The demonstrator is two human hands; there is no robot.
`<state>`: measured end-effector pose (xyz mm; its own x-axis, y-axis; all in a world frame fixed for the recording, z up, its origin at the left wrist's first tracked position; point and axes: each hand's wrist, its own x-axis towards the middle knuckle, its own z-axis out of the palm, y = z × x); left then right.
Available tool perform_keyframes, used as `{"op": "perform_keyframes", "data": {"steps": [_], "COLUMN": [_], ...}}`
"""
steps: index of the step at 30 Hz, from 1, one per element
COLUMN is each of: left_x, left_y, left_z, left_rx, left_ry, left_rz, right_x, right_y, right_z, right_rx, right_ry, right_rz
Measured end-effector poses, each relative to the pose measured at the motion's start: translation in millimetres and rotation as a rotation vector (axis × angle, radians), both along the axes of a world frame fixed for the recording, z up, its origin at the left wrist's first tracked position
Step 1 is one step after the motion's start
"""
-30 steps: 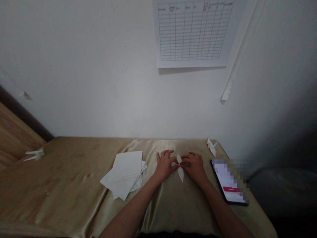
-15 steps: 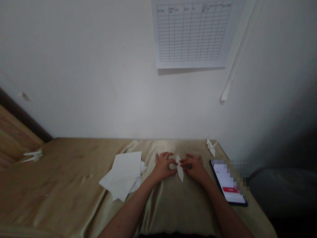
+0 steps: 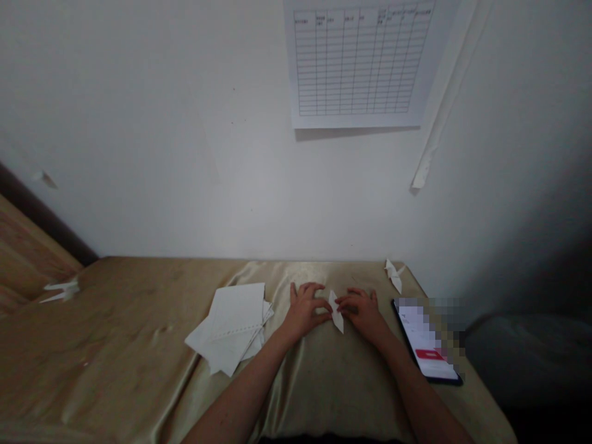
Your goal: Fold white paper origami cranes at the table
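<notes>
A small folded white paper (image 3: 338, 320), narrow and pointed at both ends, is held between my hands above the gold cloth. My left hand (image 3: 306, 310) pinches its left edge with thumb and index finger, the other fingers lifted and spread. From the right, my right hand (image 3: 363, 309) grips the opposite edge between thumb and index finger. The fingertips hide part of the paper's middle. Left of my left hand lies a stack of white paper sheets (image 3: 238, 314), fanned unevenly.
A phone (image 3: 428, 345) with a lit screen rests at the right edge of the cloth-covered table (image 3: 124, 345). Behind it sits a folded paper figure (image 3: 394, 275); another white folded piece (image 3: 62, 290) is at far left. A printed sheet (image 3: 356, 68) hangs on the wall.
The folded paper's lower tip has risen slightly and shifted right, so the piece looks shorter. Both hands keep nearly the same place and pinch.
</notes>
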<state>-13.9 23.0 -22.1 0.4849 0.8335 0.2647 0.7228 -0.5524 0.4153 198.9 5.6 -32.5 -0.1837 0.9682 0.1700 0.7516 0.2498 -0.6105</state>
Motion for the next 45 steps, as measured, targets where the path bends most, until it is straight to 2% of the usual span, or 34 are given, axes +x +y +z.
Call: {"op": "perform_keyframes", "data": {"steps": [8,18,27,35,45], "left_x": [3,11,15,19,19], "left_y": [-1,-2,-1,-1,-2], "left_z": [-1.7,-6.1,-5.2,-8.2,-0.4], "left_rx": [0.043,0.021,-0.053,-0.039,-0.056], "left_ry": [-0.013,-0.038,-0.058,-0.069,-0.050], "left_rz": [-0.006,0.104,0.164,0.200,0.242], "right_x": [-7,-2,-6,-8,-11], "right_y": [-1,-3,-2,-1,4], "right_z": [-2.5,3.8,-1.1,-2.0,-5.5], "right_rx": [-0.023,0.022,0.115,0.113,0.030], "right_ry": [0.024,0.015,-0.014,-0.013,0.096], "right_rz": [-0.027,-0.001,-0.023,-0.028,-0.066]}}
